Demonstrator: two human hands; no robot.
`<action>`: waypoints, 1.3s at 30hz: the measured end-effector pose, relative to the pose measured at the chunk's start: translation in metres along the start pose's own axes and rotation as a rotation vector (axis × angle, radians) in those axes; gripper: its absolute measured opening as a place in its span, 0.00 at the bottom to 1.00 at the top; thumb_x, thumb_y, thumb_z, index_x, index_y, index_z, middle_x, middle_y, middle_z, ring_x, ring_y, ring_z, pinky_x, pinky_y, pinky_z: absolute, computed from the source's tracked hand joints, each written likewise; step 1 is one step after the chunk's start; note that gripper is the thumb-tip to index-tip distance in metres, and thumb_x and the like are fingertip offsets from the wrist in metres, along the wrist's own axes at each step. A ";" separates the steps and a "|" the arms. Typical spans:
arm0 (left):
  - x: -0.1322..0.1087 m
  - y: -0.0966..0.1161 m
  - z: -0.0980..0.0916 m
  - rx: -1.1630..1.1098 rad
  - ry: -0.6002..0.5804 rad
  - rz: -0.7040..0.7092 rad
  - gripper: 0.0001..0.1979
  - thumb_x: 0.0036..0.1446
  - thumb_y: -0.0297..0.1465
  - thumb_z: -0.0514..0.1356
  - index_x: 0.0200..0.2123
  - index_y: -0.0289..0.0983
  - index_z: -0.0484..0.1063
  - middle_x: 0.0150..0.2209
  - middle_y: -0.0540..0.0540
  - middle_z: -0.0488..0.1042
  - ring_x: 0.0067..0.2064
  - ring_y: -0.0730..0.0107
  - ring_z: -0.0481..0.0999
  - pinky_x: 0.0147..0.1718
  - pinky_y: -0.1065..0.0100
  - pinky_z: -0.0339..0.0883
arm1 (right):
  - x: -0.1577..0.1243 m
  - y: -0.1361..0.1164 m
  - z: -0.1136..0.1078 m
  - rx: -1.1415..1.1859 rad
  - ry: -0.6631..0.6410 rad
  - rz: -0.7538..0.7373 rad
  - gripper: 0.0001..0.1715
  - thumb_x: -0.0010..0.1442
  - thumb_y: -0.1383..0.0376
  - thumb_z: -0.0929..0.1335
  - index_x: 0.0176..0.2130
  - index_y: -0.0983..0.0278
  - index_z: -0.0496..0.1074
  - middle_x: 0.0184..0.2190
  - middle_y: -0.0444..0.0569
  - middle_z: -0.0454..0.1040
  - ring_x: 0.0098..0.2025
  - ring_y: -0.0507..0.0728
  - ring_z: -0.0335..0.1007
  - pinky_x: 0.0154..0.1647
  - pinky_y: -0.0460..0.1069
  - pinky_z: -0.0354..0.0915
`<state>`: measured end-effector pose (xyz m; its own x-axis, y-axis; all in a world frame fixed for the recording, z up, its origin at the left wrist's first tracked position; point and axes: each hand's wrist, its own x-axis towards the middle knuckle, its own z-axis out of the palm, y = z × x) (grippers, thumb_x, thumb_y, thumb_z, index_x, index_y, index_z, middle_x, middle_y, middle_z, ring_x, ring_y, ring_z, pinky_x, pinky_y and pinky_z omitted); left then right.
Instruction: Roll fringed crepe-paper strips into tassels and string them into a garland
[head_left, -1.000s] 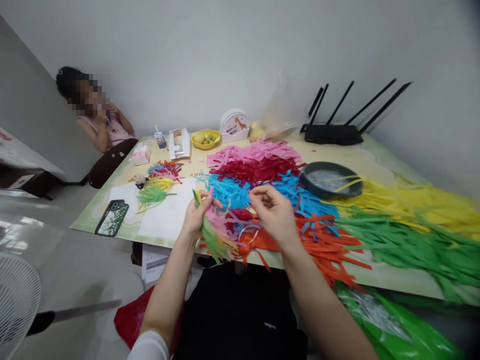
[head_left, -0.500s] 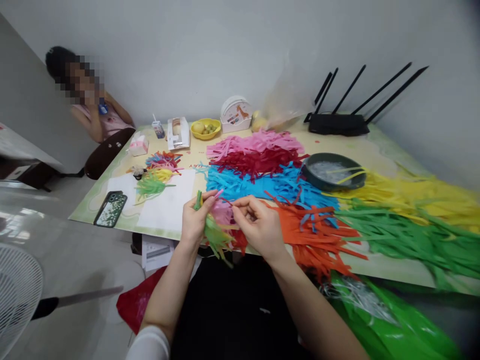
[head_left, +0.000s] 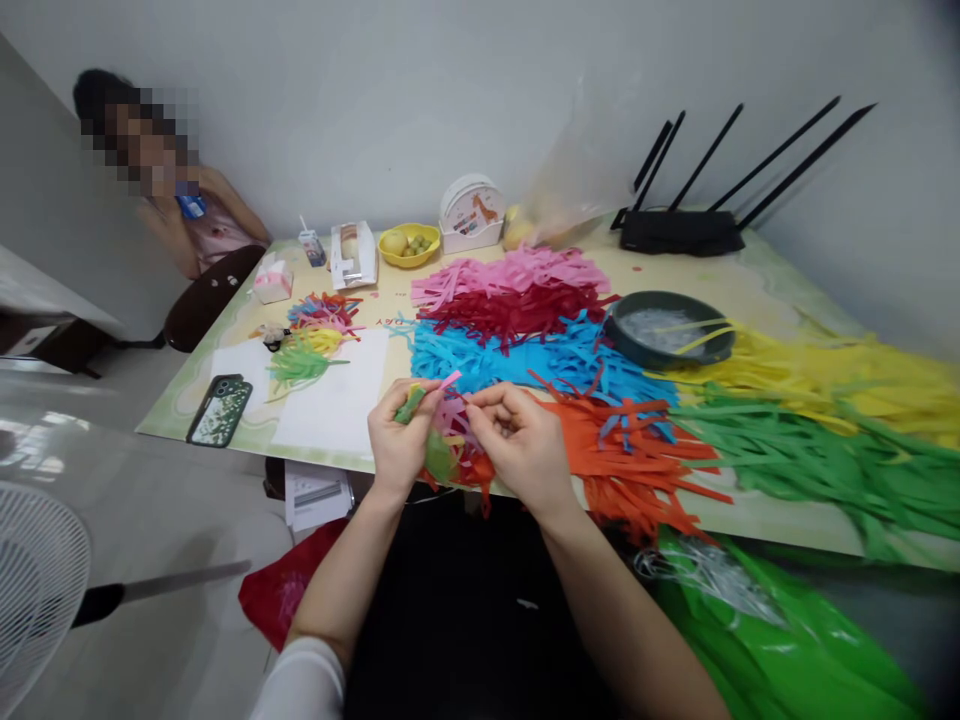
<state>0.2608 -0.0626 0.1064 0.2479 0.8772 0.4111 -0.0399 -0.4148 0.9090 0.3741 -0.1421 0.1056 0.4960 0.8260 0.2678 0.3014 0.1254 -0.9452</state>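
My left hand (head_left: 401, 428) is closed on paper tassels (head_left: 443, 455) in green, yellow and pink, their fringes hanging below the fingers. A pink twisted end sticks up past my thumb. Close on the right, my right hand (head_left: 517, 440) pinches a thin dark red strip (head_left: 463, 397) beside that pink end. Fringed paper lies around the hands: a blue pile (head_left: 495, 362) behind, an orange pile (head_left: 630, 450) to the right, and dark red (head_left: 517, 312) and pink (head_left: 517, 272) piles farther back. Several finished-looking small tassels (head_left: 304, 362) rest on white paper at the left.
A phone (head_left: 220, 410) lies near the left table edge. A dark bowl (head_left: 641, 345) of clear strips stands by yellow (head_left: 840, 385) and green (head_left: 825, 460) fringes. Behind are a router (head_left: 679, 232) and a yellow fruit dish (head_left: 409, 258). A person (head_left: 217, 215) sits at the far left; a fan (head_left: 37, 590) stands nearby.
The tassels in my left hand have turned, so their green fringe hangs less far out. Both hands stay close together, the right still pinching the red strip. The camera view has shifted slightly.
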 end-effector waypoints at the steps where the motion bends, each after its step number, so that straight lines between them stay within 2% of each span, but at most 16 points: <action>1: 0.000 0.000 0.001 0.005 -0.001 0.006 0.04 0.55 0.29 0.64 0.34 0.37 0.80 0.35 0.47 0.78 0.39 0.69 0.77 0.43 0.68 0.68 | 0.000 0.000 0.000 -0.002 -0.003 -0.001 0.06 0.60 0.64 0.67 0.33 0.64 0.70 0.18 0.37 0.62 0.19 0.47 0.55 0.21 0.44 0.52; 10: 0.000 -0.003 0.002 0.072 -0.010 0.072 0.04 0.57 0.29 0.63 0.35 0.37 0.79 0.35 0.46 0.78 0.40 0.68 0.77 0.42 0.67 0.69 | 0.002 -0.007 -0.001 -0.074 0.009 -0.051 0.05 0.59 0.65 0.66 0.31 0.63 0.69 0.17 0.38 0.63 0.18 0.47 0.57 0.20 0.44 0.54; 13: -0.002 -0.005 0.000 0.182 -0.024 0.224 0.03 0.57 0.28 0.63 0.36 0.38 0.78 0.36 0.46 0.78 0.40 0.67 0.77 0.42 0.65 0.69 | 0.001 -0.008 -0.001 -0.109 0.032 -0.077 0.06 0.59 0.65 0.67 0.30 0.63 0.69 0.17 0.38 0.64 0.18 0.48 0.58 0.20 0.44 0.55; 15: -0.003 -0.006 -0.001 0.287 -0.053 0.364 0.05 0.57 0.26 0.62 0.37 0.39 0.77 0.36 0.46 0.79 0.42 0.66 0.76 0.43 0.63 0.69 | 0.001 -0.008 0.000 -0.086 0.026 -0.072 0.06 0.60 0.64 0.67 0.31 0.63 0.69 0.19 0.40 0.68 0.20 0.49 0.63 0.22 0.44 0.58; 17: -0.004 -0.007 -0.002 0.369 -0.100 0.468 0.07 0.58 0.24 0.61 0.38 0.39 0.76 0.37 0.46 0.79 0.42 0.65 0.75 0.44 0.62 0.68 | 0.003 -0.004 -0.001 -0.001 0.018 -0.022 0.07 0.61 0.61 0.67 0.38 0.62 0.71 0.23 0.42 0.73 0.21 0.50 0.66 0.24 0.45 0.62; 20: -0.001 -0.012 -0.005 0.384 -0.196 0.529 0.07 0.58 0.24 0.61 0.39 0.39 0.76 0.38 0.46 0.79 0.43 0.65 0.75 0.44 0.62 0.68 | 0.012 0.008 -0.004 0.245 -0.063 0.135 0.22 0.57 0.55 0.70 0.49 0.62 0.68 0.23 0.41 0.75 0.20 0.51 0.67 0.25 0.47 0.66; 21: 0.000 -0.014 -0.006 0.377 -0.237 0.540 0.07 0.58 0.25 0.61 0.39 0.39 0.75 0.38 0.46 0.79 0.43 0.65 0.76 0.44 0.62 0.68 | 0.017 0.013 -0.006 0.332 -0.131 0.203 0.25 0.55 0.53 0.71 0.48 0.63 0.69 0.22 0.41 0.74 0.19 0.51 0.67 0.24 0.47 0.66; 23: 0.002 -0.020 -0.007 0.381 -0.322 0.545 0.07 0.58 0.25 0.62 0.40 0.39 0.75 0.38 0.46 0.79 0.42 0.65 0.76 0.43 0.62 0.68 | 0.025 0.024 -0.010 0.453 -0.280 0.329 0.26 0.48 0.49 0.74 0.39 0.64 0.72 0.18 0.40 0.72 0.16 0.50 0.64 0.19 0.46 0.64; 25: 0.002 -0.025 -0.008 0.420 -0.389 0.498 0.10 0.56 0.23 0.61 0.41 0.39 0.73 0.37 0.45 0.78 0.41 0.64 0.75 0.42 0.63 0.68 | 0.032 0.033 -0.012 0.461 -0.351 0.391 0.24 0.43 0.50 0.76 0.32 0.64 0.72 0.16 0.40 0.70 0.13 0.48 0.60 0.15 0.44 0.58; 27: 0.001 -0.031 -0.007 0.440 -0.416 0.380 0.12 0.52 0.21 0.61 0.40 0.38 0.73 0.36 0.45 0.77 0.41 0.63 0.75 0.41 0.64 0.68 | 0.035 0.038 -0.014 0.414 -0.277 0.367 0.20 0.45 0.53 0.76 0.30 0.65 0.72 0.16 0.40 0.69 0.13 0.46 0.59 0.14 0.43 0.55; 29: 0.002 -0.037 -0.005 0.401 -0.410 0.211 0.10 0.50 0.21 0.62 0.36 0.38 0.73 0.34 0.47 0.76 0.38 0.64 0.74 0.40 0.65 0.66 | 0.039 0.040 -0.020 0.390 -0.133 0.311 0.17 0.50 0.53 0.74 0.32 0.63 0.71 0.18 0.41 0.70 0.15 0.46 0.60 0.14 0.42 0.54; 32: 0.011 -0.049 -0.005 0.254 -0.363 -0.053 0.02 0.50 0.27 0.65 0.29 0.37 0.73 0.29 0.49 0.75 0.33 0.68 0.73 0.37 0.68 0.64 | 0.050 0.042 -0.041 0.495 0.239 0.177 0.17 0.54 0.52 0.71 0.35 0.58 0.64 0.24 0.39 0.70 0.17 0.46 0.58 0.13 0.42 0.51; 34: 0.023 -0.058 -0.009 0.124 -0.320 -0.194 0.05 0.51 0.32 0.65 0.30 0.35 0.75 0.30 0.48 0.77 0.34 0.68 0.73 0.38 0.68 0.65 | 0.060 0.045 -0.062 0.539 0.487 0.064 0.19 0.54 0.52 0.71 0.35 0.57 0.60 0.25 0.38 0.66 0.16 0.45 0.56 0.13 0.42 0.50; 35: 0.029 -0.063 -0.011 0.061 -0.284 -0.242 0.08 0.51 0.34 0.65 0.31 0.34 0.76 0.32 0.47 0.78 0.36 0.68 0.74 0.39 0.68 0.65 | 0.064 0.047 -0.072 0.522 0.565 0.021 0.18 0.54 0.53 0.71 0.35 0.57 0.59 0.24 0.38 0.64 0.16 0.45 0.55 0.14 0.43 0.50; 37: 0.040 -0.070 -0.017 -0.037 -0.196 -0.291 0.11 0.50 0.35 0.66 0.32 0.33 0.76 0.34 0.45 0.78 0.37 0.68 0.75 0.41 0.68 0.66 | 0.071 0.050 -0.086 0.424 0.631 -0.027 0.16 0.58 0.53 0.68 0.36 0.56 0.58 0.24 0.39 0.63 0.18 0.46 0.57 0.17 0.44 0.54; 39: 0.045 -0.071 -0.019 -0.115 -0.141 -0.316 0.12 0.49 0.37 0.67 0.31 0.34 0.74 0.29 0.48 0.76 0.31 0.72 0.73 0.35 0.71 0.66 | 0.072 0.050 -0.087 0.335 0.640 -0.052 0.13 0.59 0.54 0.67 0.36 0.57 0.59 0.25 0.40 0.64 0.20 0.47 0.59 0.20 0.46 0.58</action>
<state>0.2562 0.0108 0.0616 0.3957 0.9126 0.1030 -0.0468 -0.0920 0.9947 0.4954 -0.1245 0.0941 0.8985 0.3432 0.2738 0.1230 0.4019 -0.9074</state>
